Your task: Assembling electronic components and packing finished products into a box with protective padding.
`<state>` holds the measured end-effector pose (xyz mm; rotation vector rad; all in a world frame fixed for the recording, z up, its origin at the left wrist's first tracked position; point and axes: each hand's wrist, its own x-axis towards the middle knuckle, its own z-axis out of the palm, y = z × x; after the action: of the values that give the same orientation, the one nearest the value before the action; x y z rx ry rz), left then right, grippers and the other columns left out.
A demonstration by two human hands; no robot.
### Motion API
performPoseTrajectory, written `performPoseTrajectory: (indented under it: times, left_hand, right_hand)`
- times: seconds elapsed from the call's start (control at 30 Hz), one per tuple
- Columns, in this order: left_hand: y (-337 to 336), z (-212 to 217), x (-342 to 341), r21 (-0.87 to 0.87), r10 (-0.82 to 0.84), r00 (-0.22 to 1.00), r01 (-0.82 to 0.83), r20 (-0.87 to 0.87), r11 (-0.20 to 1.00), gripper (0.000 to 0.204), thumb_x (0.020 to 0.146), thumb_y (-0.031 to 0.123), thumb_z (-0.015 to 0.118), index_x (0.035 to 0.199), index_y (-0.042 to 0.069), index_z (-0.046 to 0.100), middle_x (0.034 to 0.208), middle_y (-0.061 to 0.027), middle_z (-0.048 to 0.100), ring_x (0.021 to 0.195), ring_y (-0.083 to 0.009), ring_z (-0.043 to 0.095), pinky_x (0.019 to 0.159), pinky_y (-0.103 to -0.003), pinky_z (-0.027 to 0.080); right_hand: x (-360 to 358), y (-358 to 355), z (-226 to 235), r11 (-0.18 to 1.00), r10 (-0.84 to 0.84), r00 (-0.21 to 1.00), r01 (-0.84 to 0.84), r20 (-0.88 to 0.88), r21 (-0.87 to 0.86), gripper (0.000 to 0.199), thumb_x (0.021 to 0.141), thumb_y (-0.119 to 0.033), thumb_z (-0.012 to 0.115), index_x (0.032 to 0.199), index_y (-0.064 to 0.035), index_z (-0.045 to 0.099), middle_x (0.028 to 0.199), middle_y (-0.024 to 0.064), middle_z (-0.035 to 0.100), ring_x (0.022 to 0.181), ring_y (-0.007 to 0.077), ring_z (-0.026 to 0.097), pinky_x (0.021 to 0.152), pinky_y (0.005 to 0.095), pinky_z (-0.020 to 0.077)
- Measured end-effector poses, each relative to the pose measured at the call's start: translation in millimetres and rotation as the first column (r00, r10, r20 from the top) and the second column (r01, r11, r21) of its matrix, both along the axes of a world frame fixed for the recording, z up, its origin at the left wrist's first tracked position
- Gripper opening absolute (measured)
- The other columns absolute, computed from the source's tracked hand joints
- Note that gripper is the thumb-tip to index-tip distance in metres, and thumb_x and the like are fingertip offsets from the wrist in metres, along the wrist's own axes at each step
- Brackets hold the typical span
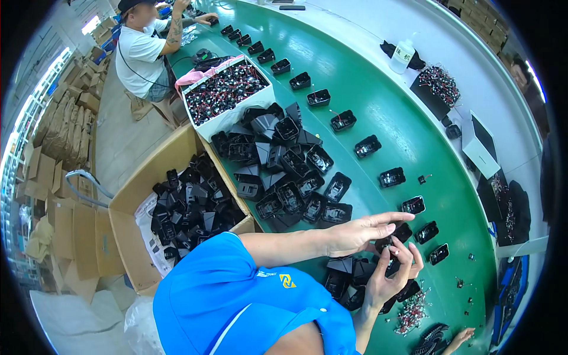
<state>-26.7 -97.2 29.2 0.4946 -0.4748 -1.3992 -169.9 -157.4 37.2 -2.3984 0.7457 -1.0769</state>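
Observation:
My left hand [355, 235] reaches in over the bench, its index finger stretched out and its thumb beside a small black plastic housing [383, 243]. From below, my right hand [391, 275] meets it, fingers bent and thumb against the same piece. Both hands seem to grip the housing between them; the lower fingers of the left are mostly hidden. Just beyond my fingertips stand open black housings [426, 232] in a long curved row. More housings [337, 278] lie under and beside my wrists. Close to my right hand is a pile of small red-and-black wired parts [412, 312].
The green bench [370, 180] curves away to the far left. Heaped black housings [290, 165], a cardboard box [133, 236] of black parts and a white box [266, 97] of wired parts stand left. A co-worker [142, 53] sits far off; another person's hand [461, 338] shows lower right.

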Motion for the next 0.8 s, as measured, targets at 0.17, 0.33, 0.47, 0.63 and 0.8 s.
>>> performPoseTrajectory:
  times: [0.17, 0.33, 0.47, 0.63, 0.8]
  left_hand:
    - [1, 0, -1, 0.044, -0.059, 0.994, 0.056, 0.093, 0.998, 0.04, 0.107, 0.018, 0.046, 0.147, 0.017, 0.043, 0.122, -0.0054, 0.055, 0.102, -0.0088, 0.055, 0.085, -0.025, 0.048]
    - [-4, -3, -7, -0.015, 0.073, 0.931, -0.073, 0.358, 0.997, 0.044, 0.105, 0.014, 0.052, 0.148, 0.012, 0.043, 0.132, -0.0052, 0.053, 0.106, -0.0105, 0.054, 0.089, -0.027, 0.048]
    - [-8, 0, -21, 0.037, 0.214, 0.849, -0.264, 0.484, 0.964, 0.066, 0.091, 0.003, 0.068, 0.149, 0.011, 0.039, 0.136, -0.0105, 0.053, 0.11, -0.0171, 0.059, 0.096, -0.032, 0.049]
    - [-16, 3, -33, -0.068, 0.15, 0.743, -0.14, 0.652, 0.988, 0.064, 0.085, -0.001, 0.074, 0.142, 0.004, 0.046, 0.127, -0.0164, 0.06, 0.11, -0.0226, 0.064, 0.099, -0.032, 0.05]
    - [-17, 5, -35, -0.084, 0.002, 0.848, 0.051, 0.531, 0.995, 0.057, 0.087, -0.002, 0.071, 0.14, 0.001, 0.049, 0.125, -0.0174, 0.061, 0.111, -0.0212, 0.064, 0.1, -0.031, 0.05]
  right_hand:
    - [-4, 2, 0, 0.996, 0.004, 1.0, -0.007, 0.025, 0.088, 0.015, 0.084, -0.002, 0.068, 0.094, -0.0112, 0.061, 0.108, 0.0018, 0.07, 0.123, 0.0241, 0.046, 0.105, 0.0389, 0.0337]
    - [-4, -3, -8, 0.997, -0.07, 0.997, 0.069, 0.029, 0.033, 0.02, 0.076, -0.001, 0.07, 0.092, -0.0107, 0.063, 0.117, 0.0055, 0.062, 0.121, 0.0279, 0.046, 0.105, 0.0422, 0.0319]
    - [-6, -20, -19, 0.995, -0.102, 0.991, 0.102, 0.09, 0.009, 0.019, 0.069, -0.005, 0.073, 0.087, -0.0087, 0.068, 0.13, 0.0086, 0.055, 0.119, 0.0302, 0.046, 0.104, 0.0436, 0.0311]
    - [-31, -34, -22, 0.988, -0.135, 0.966, 0.149, 0.219, -0.046, 0.029, 0.064, -0.005, 0.072, 0.092, -0.0098, 0.073, 0.136, 0.0106, 0.054, 0.119, 0.0309, 0.044, 0.106, 0.0451, 0.0314]
    - [-47, -39, -37, 0.986, -0.02, 0.914, 0.085, 0.406, -0.142, 0.027, 0.072, -0.013, 0.075, 0.099, -0.0079, 0.072, 0.133, 0.0137, 0.051, 0.123, 0.0318, 0.043, 0.105, 0.044, 0.0346]
